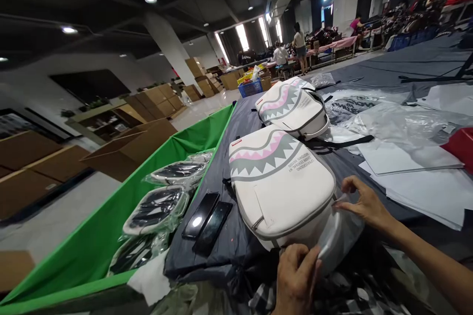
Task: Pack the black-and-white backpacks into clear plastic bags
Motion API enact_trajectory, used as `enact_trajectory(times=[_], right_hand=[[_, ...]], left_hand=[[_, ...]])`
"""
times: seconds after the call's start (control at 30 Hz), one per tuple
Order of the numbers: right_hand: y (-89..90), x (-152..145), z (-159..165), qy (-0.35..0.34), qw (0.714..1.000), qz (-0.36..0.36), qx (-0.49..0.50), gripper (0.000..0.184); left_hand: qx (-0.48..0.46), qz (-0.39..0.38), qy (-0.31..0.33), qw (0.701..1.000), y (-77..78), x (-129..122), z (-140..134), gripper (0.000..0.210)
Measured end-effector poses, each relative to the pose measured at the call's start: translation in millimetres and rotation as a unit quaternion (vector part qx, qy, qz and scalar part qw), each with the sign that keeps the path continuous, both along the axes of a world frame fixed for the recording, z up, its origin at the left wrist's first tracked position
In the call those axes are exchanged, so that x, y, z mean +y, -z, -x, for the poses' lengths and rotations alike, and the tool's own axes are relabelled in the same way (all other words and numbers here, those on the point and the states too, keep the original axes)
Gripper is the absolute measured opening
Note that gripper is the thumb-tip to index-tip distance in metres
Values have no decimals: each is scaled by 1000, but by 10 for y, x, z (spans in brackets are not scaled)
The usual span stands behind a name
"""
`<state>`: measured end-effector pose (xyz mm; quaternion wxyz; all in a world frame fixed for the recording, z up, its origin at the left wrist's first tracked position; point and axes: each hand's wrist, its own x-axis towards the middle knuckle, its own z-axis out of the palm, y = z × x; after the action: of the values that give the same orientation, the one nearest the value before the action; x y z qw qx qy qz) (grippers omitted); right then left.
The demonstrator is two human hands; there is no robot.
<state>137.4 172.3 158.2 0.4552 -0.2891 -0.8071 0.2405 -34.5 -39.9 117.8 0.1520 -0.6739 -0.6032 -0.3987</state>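
Note:
A white backpack (286, 202) with a pink and grey shark-teeth print lies on the dark-covered table, its base facing me. A clear plastic bag (338, 243) covers part of its near right end. My right hand (365, 204) pinches the edge of the bag between thumb and fingers, beside the backpack's right side. At the near edge, my left hand (295, 275) is closed on the bag's other side, its fingertips close against the backpack. Just behind lies a second backpack (295, 108) with the same print.
Two phones (207, 224) lie left of the backpack. Plastic-wrapped backpacks (157, 209) fill part of a green-walled bin (92, 224) beside the table. To the right are white paper sheets (424, 189) and loose clear plastic bags (402, 120). Several people are far back.

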Motion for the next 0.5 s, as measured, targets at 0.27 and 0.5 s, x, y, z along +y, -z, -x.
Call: enact_trajectory(times=[0.27,0.5], right_hand=[[123,-368,-176,-96,945,-305,-70,28],[113,24,-106,-252,870,-406,-119,15]], left_hand=[[8,30,-22,999,-77,-19,-27,16],[81,36,-145,986,27,-192,-216,29]])
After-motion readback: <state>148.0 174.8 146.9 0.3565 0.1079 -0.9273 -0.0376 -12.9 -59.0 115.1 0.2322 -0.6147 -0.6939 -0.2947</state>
